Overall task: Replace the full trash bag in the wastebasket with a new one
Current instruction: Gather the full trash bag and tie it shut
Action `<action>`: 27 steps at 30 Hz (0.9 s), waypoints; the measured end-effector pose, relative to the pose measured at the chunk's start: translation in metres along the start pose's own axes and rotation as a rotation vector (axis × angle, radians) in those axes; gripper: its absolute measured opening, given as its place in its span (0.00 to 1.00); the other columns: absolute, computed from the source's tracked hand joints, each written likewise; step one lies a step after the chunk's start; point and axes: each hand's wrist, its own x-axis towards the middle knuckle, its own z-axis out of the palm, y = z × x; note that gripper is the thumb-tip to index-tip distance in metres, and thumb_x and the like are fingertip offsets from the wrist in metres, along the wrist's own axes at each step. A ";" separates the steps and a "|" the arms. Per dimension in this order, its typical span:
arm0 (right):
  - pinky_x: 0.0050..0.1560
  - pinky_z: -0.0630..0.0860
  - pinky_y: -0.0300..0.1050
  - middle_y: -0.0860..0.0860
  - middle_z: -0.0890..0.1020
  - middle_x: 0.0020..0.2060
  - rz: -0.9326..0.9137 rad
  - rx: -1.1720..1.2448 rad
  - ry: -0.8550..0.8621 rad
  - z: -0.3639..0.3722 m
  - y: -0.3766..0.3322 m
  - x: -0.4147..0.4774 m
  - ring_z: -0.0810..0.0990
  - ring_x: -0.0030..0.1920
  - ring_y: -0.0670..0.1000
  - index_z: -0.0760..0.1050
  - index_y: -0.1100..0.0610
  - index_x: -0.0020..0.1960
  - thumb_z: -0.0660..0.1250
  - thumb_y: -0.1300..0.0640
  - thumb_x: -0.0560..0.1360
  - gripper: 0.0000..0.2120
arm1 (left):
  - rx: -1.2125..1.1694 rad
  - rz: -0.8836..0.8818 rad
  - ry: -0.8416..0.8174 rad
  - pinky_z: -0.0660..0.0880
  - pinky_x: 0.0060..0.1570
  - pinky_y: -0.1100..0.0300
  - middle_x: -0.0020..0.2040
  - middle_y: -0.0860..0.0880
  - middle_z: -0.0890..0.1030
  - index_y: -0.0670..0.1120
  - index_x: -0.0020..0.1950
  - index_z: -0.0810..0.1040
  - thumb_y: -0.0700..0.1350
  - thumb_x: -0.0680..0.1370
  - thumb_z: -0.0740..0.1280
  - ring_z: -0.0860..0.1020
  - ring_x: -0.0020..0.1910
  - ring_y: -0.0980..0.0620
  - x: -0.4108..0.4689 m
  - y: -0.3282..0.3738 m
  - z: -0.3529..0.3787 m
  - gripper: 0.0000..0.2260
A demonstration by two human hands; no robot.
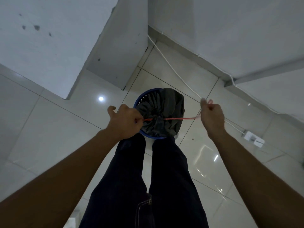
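A round blue wastebasket [142, 98] stands on the tiled floor just in front of my legs. Inside it sits a dark grey trash bag [171, 104], its mouth gathered into tight pleats at the middle. A red drawstring [174, 119] runs taut across the top of the bag. My left hand [125, 120] pinches the left end of the string at the basket's left rim. My right hand [212, 116] grips the right end, pulled out well to the right of the basket. The string's tail sticks up from that fist.
A white wall corner [105, 60] stands behind the basket to the left. A white cable [166, 58] runs along the floor to a white power strip [254, 139] at right. Another wall with a grey skirting lies to the right. Glossy tiles surround the basket.
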 end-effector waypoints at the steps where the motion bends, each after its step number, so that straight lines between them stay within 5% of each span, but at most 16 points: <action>1: 0.55 0.72 0.50 0.55 0.77 0.57 -0.008 -0.099 0.147 -0.002 0.001 -0.001 0.78 0.52 0.52 0.72 0.58 0.57 0.63 0.38 0.76 0.24 | 0.049 0.002 0.011 0.53 0.64 0.41 0.51 0.61 0.82 0.58 0.46 0.84 0.52 0.75 0.62 0.72 0.61 0.51 -0.002 -0.001 0.002 0.11; 5: 0.69 0.58 0.59 0.59 0.63 0.71 -0.409 -0.535 0.306 0.003 -0.006 -0.028 0.66 0.70 0.60 0.63 0.60 0.69 0.68 0.50 0.73 0.29 | 0.027 0.034 -0.036 0.43 0.70 0.36 0.49 0.60 0.82 0.57 0.47 0.83 0.53 0.72 0.60 0.70 0.66 0.53 -0.006 0.001 0.004 0.12; 8: 0.62 0.71 0.55 0.56 0.74 0.63 -0.749 -0.463 -0.177 0.013 -0.010 -0.038 0.75 0.60 0.58 0.67 0.56 0.66 0.65 0.60 0.74 0.22 | -0.073 0.029 -0.091 0.40 0.72 0.40 0.42 0.58 0.79 0.55 0.49 0.80 0.53 0.76 0.62 0.75 0.53 0.57 -0.003 0.007 0.006 0.08; 10: 0.58 0.75 0.56 0.56 0.75 0.63 -0.716 -0.552 -0.495 0.024 -0.005 -0.040 0.77 0.58 0.59 0.67 0.56 0.68 0.64 0.60 0.75 0.21 | -0.143 0.032 -0.155 0.49 0.73 0.45 0.38 0.56 0.77 0.50 0.49 0.79 0.48 0.78 0.63 0.74 0.43 0.56 0.000 0.012 0.004 0.06; 12: 0.58 0.74 0.56 0.57 0.73 0.64 -0.663 -0.647 -0.565 0.032 0.003 -0.042 0.76 0.58 0.60 0.67 0.57 0.68 0.64 0.60 0.76 0.21 | -0.291 0.015 -0.195 0.72 0.56 0.54 0.39 0.48 0.78 0.41 0.48 0.79 0.42 0.79 0.61 0.75 0.38 0.53 0.002 0.016 0.001 0.08; 14: 0.55 0.75 0.54 0.58 0.74 0.60 -0.617 -0.626 -0.549 0.038 0.011 -0.044 0.76 0.55 0.60 0.68 0.57 0.66 0.63 0.60 0.78 0.17 | -0.364 -0.006 -0.227 0.70 0.34 0.65 0.41 0.44 0.78 0.38 0.49 0.79 0.40 0.80 0.59 0.72 0.33 0.55 0.003 0.020 -0.004 0.10; 16: 0.47 0.76 0.52 0.58 0.79 0.50 -0.577 -0.583 -0.516 0.038 0.013 -0.044 0.78 0.47 0.59 0.71 0.58 0.58 0.62 0.58 0.79 0.09 | -0.408 -0.049 -0.262 0.65 0.26 0.72 0.39 0.45 0.77 0.38 0.50 0.79 0.40 0.81 0.58 0.71 0.30 0.57 0.000 0.022 -0.008 0.10; 20: 0.37 0.69 0.42 0.51 0.77 0.32 -0.476 -0.401 -0.429 0.025 0.002 -0.052 0.73 0.33 0.49 0.73 0.57 0.42 0.61 0.49 0.81 0.14 | -0.567 -0.169 -0.206 0.65 0.22 0.74 0.35 0.50 0.75 0.42 0.48 0.78 0.43 0.81 0.60 0.70 0.29 0.58 -0.003 0.023 -0.015 0.09; 23: 0.40 0.68 0.39 0.51 0.76 0.37 -0.458 -0.198 -0.366 0.019 -0.007 -0.061 0.73 0.37 0.46 0.74 0.60 0.46 0.56 0.50 0.83 0.17 | -0.621 -0.156 -0.146 0.65 0.23 0.74 0.33 0.52 0.74 0.45 0.47 0.77 0.45 0.82 0.60 0.70 0.29 0.58 -0.007 0.026 -0.024 0.09; 27: 0.54 0.72 0.35 0.47 0.77 0.52 -0.602 0.016 -0.374 0.029 -0.019 -0.070 0.77 0.51 0.43 0.74 0.57 0.62 0.54 0.50 0.83 0.16 | -0.679 -0.087 -0.106 0.69 0.33 0.72 0.38 0.51 0.78 0.47 0.45 0.77 0.47 0.82 0.58 0.75 0.36 0.56 -0.010 0.033 -0.031 0.11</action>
